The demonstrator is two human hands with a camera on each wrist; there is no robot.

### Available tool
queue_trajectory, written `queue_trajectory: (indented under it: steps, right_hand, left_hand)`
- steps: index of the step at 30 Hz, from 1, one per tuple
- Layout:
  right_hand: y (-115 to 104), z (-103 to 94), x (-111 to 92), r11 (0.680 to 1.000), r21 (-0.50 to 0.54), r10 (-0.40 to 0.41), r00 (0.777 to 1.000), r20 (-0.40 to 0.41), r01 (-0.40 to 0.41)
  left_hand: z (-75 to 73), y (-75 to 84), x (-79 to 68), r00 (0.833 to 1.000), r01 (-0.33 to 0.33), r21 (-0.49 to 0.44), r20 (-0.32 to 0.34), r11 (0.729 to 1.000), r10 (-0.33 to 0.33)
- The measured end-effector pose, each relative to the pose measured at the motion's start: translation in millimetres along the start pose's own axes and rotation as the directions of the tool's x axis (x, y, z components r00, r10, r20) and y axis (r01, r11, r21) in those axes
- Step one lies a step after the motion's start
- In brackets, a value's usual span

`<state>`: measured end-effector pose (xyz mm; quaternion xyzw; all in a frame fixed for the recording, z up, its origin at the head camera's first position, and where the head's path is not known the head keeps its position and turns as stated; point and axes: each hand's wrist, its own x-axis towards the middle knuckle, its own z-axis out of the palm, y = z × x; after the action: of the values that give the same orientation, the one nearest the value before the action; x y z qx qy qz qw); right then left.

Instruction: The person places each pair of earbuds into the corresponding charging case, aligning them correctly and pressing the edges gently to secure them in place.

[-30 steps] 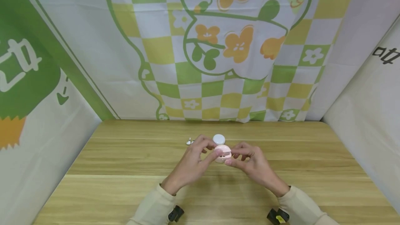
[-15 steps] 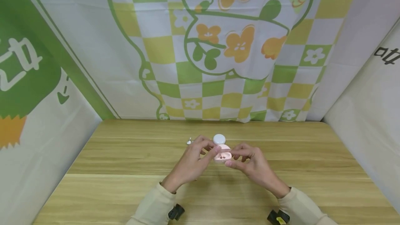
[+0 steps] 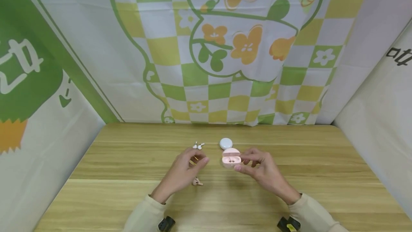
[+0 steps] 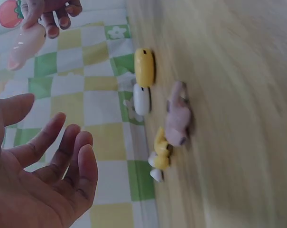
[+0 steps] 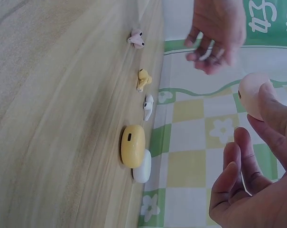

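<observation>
My right hand (image 3: 265, 171) holds a pink earbud case (image 3: 231, 160) above the table, pinched between thumb and fingers. Its lid stands raised, and two dark hollows show inside. To the left, my left hand (image 3: 180, 171) hovers with nothing in it, its fingers loosely bent in the left wrist view. Pink earbuds (image 3: 197, 182) lie on the table just below that hand. Yellow earbuds (image 4: 162, 149) lie beyond them, mostly hidden by the left hand in the head view. White earbuds (image 3: 198, 146) are farthest back.
A white earbud case (image 3: 226, 143) rests on the wooden table (image 3: 128, 196), behind the pink one. Beside it, a yellow case (image 5: 134, 147) shows in the wrist views but is hidden in the head view. A patterned cloth (image 3: 219, 92) hangs behind the table.
The pink case's lid has swung up from partly raised to wide. My left hand has let go of the case and moved left, uncovering the pink earbuds. My right hand keeps hold.
</observation>
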<state>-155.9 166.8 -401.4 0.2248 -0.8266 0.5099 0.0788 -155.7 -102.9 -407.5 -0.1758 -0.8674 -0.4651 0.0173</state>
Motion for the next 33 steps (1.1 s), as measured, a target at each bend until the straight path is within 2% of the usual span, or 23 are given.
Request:
queue_trajectory:
  steps: [4,9,15,19,33]
  right_hand:
    - [-0.3,-0.2,-1.1,1.000,-0.002,-0.011,1.000,-0.004,0.011]
    - [1.5,-0.6,-1.2,1.000,-0.003,-0.003,1.000,-0.002,0.003]
    - [3.8,-0.8,-1.3,1.000,-0.006,0.009,1.000,0.004,-0.009]
    - [4.1,-1.0,-1.4,0.999,-0.012,0.031,0.999,0.014,-0.031]
    - [2.2,-0.1,-2.4,0.999,-0.009,0.040,0.999,0.027,-0.040]
  left_hand:
    - [-2.9,-11.9,-6.0,0.999,0.036,0.049,0.021,0.998,-0.037]
    - [-6.2,-22.6,-13.5,0.994,0.063,0.115,0.082,0.991,-0.073]
    - [-6.0,-28.0,-19.6,0.982,0.074,0.209,0.155,0.975,-0.107]
    - [-4.3,-29.2,-20.1,0.975,0.070,0.232,0.189,0.970,-0.115]
    - [0.1,-30.5,-15.6,0.974,0.029,0.285,0.207,0.958,-0.090]
